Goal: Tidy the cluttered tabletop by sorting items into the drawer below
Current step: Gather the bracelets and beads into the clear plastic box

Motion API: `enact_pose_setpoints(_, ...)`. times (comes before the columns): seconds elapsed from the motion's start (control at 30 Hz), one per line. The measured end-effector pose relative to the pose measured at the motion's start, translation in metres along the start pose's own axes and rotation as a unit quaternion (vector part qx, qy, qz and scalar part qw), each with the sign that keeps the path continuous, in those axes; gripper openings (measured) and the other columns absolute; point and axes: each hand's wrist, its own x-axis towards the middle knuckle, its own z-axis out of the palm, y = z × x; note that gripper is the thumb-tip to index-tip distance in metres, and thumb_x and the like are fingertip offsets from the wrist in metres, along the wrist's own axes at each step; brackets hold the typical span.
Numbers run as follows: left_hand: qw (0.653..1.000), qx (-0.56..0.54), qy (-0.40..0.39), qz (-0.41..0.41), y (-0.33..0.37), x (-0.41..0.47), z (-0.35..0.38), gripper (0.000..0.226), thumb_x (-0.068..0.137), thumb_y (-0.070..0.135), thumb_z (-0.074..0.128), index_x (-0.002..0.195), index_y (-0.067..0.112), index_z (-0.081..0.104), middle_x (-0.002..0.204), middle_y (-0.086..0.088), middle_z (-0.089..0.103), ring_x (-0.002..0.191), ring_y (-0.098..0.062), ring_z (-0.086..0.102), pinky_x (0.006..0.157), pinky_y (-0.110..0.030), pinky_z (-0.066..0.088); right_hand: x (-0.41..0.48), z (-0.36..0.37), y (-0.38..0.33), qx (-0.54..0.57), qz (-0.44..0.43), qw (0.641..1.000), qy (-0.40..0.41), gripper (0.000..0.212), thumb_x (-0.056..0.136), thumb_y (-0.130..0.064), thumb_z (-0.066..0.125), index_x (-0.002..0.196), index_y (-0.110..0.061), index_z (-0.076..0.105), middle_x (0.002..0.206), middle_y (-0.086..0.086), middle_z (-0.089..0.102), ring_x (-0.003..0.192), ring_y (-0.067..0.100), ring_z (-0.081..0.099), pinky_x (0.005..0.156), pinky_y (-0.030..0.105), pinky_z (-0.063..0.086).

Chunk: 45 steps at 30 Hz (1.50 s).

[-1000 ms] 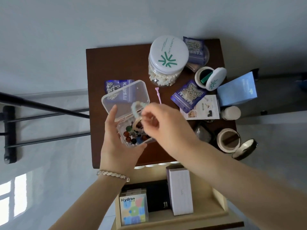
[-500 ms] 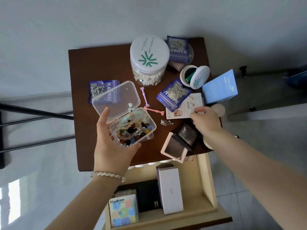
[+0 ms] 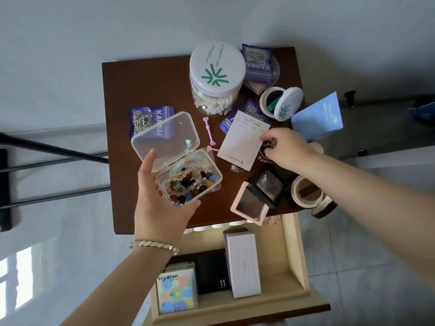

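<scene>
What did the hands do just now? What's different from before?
The right grip left the clear bead box, where it had been dropping a bracelet, and reached right to the white card. The card has turned over and slid onto a purple packet; the grip seems to pinch its corner. The left grip keeps holding the open box, and the drawer stays open.

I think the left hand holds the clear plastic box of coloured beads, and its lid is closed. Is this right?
Not quite: the head view shows the left hand holding the clear plastic box of coloured beads, but its hinged lid stands open.
</scene>
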Motion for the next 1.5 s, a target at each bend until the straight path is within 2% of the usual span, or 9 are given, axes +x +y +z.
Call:
enact_pose_setpoints(0.17, 1.000, 0.000, 0.000, -0.010, -0.001, -0.002, -0.002, 0.107, 0.057, -0.003, 0.083, 0.130, 0.044, 0.020, 0.122, 0.016, 0.041, 0.116, -0.011, 0.050, 0.088, -0.034, 0.051, 0.002, 0.018, -0.002, -0.102, 0.022, 0.994, 0.037, 0.055, 0.083, -0.005, 0.062, 0.132, -0.017, 0.038, 0.137, 0.010, 0.034, 0.121, 0.030, 0.040, 0.093, 0.040, 0.044)
enact_pose_setpoints(0.57, 0.999, -0.011, -0.003, -0.035, -0.002, -0.006, -0.003, 0.106, 0.058, -0.003, 0.082, 0.128, 0.046, 0.019, 0.124, 0.015, 0.040, 0.116, -0.007, 0.047, 0.093, -0.041, 0.051, 0.000, 0.030, -0.004, -0.097, 0.032, 0.993, 0.068, 0.032, 0.084, -0.015, 0.064, 0.111, -0.013, 0.046, 0.112, 0.009, 0.057, 0.099, 0.026, 0.056, 0.068, 0.033, 0.041)
enact_pose_setpoints(0.8, 1.000, -0.006, -0.011, -0.018, 0.001, -0.005, -0.004, 0.106, 0.058, -0.001, 0.083, 0.128, 0.047, 0.020, 0.134, 0.003, 0.046, 0.120, -0.010, 0.048, 0.092, -0.035, 0.051, -0.033, 0.009, -0.015, 0.213, -0.018, 0.943, 0.254, 0.010, 0.085, -0.009, 0.060, 0.088, -0.016, 0.054, 0.084, 0.000, 0.059, 0.073, 0.011, 0.058, 0.066, 0.011, 0.046)
enact_pose_setpoints(0.9, 1.000, 0.007, -0.029, 0.002, 0.000, -0.004, -0.001, 0.105, 0.058, 0.001, 0.083, 0.121, 0.055, 0.017, 0.136, 0.002, 0.045, 0.121, -0.010, 0.048, 0.082, -0.016, 0.049, -0.063, -0.010, -0.038, 0.289, -0.089, 0.916, 0.265, 0.022, 0.083, -0.010, 0.061, 0.080, -0.030, 0.052, 0.079, -0.005, 0.061, 0.075, 0.018, 0.063, 0.069, 0.024, 0.052)
enact_pose_setpoints(1.03, 0.999, 0.001, -0.042, 0.004, 0.002, -0.002, 0.004, 0.103, 0.058, 0.004, 0.084, 0.119, 0.055, 0.018, 0.135, 0.004, 0.043, 0.119, -0.008, 0.048, 0.074, -0.006, 0.046, -0.100, -0.031, -0.079, 0.351, -0.208, 0.885, 0.225, 0.024, 0.080, -0.010, 0.057, 0.080, -0.033, 0.051, 0.076, 0.000, 0.062, 0.066, 0.014, 0.060, 0.061, 0.014, 0.047)
enact_pose_setpoints(1.2, 0.997, -0.031, -0.048, 0.043, 0.005, -0.002, 0.006, 0.105, 0.052, 0.015, 0.087, 0.122, 0.060, 0.022, 0.128, 0.008, 0.052, 0.116, -0.005, 0.054, 0.092, -0.031, 0.052, -0.103, -0.012, -0.092, 0.362, -0.238, 0.900, 0.044, 0.017, 0.079, -0.002, 0.062, 0.081, -0.019, 0.059, 0.077, 0.001, 0.062, 0.070, 0.012, 0.058, 0.065, 0.020, 0.051)
enact_pose_setpoints(1.27, 0.996, -0.035, -0.051, 0.070, 0.006, -0.002, 0.006, 0.103, 0.050, 0.028, 0.084, 0.127, 0.057, 0.022, 0.121, 0.017, 0.056, 0.111, 0.001, 0.056, 0.089, -0.021, 0.050, -0.098, 0.000, -0.090, 0.306, -0.228, 0.924, -0.029, 0.015, 0.082, -0.003, 0.062, 0.086, -0.018, 0.062, 0.078, -0.006, 0.060, 0.073, 0.004, 0.055, 0.069, 0.015, 0.047)
enact_pose_setpoints(1.37, 0.994, -0.014, -0.060, 0.092, 0.002, -0.004, 0.008, 0.106, 0.053, 0.007, 0.088, 0.129, 0.046, 0.024, 0.102, 0.039, 0.055, 0.098, 0.013, 0.057, 0.083, -0.008, 0.047, -0.093, 0.022, -0.086, 0.139, -0.268, 0.953, 0.010, 0.015, 0.083, -0.005, 0.062, 0.096, -0.011, 0.065, 0.094, -0.001, 0.061, 0.087, 0.007, 0.053, 0.075, 0.018, 0.045)
enact_pose_setpoints(1.5, 0.995, -0.025, -0.067, 0.064, -0.004, -0.007, 0.009, 0.108, 0.054, -0.003, 0.084, 0.124, 0.055, 0.025, 0.104, 0.037, 0.056, 0.102, 0.005, 0.060, 0.089, -0.031, 0.053, -0.095, 0.044, -0.082, -0.002, -0.351, 0.936, 0.034, 0.022, 0.074, 0.006, 0.066, 0.093, -0.005, 0.066, 0.097, 0.010, 0.062, 0.095, 0.030, 0.058, 0.065, 0.045, 0.056)
